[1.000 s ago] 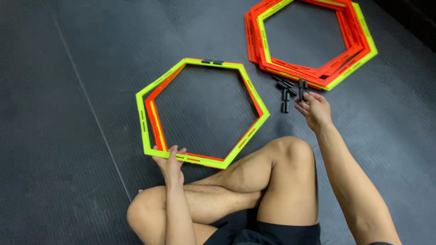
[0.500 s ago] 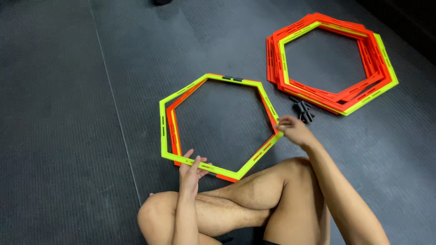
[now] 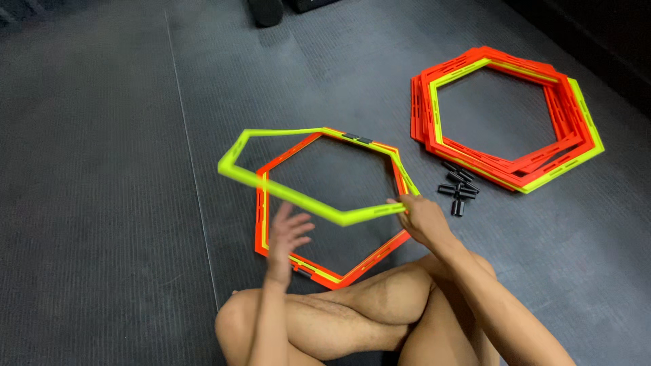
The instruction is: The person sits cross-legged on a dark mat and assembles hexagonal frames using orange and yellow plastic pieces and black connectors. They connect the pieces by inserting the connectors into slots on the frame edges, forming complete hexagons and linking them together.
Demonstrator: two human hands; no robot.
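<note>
Half a second ago the yellow hexagon ring (image 3: 298, 198) lay flat on the orange ring (image 3: 330, 266); now your right hand (image 3: 418, 218) has pinched its near right corner and tipped it up off the floor, blurred with motion. Your left hand (image 3: 287, 234) hovers open, fingers spread, holding nothing, just above the orange ring's near left side. A small black clip (image 3: 357, 138) sits at the rings' far edge. To the right lie the black connector pieces (image 3: 458, 188) beside the stack of rings (image 3: 505, 122). Dark floor mat (image 3: 102, 203) lies to your left.
</note>
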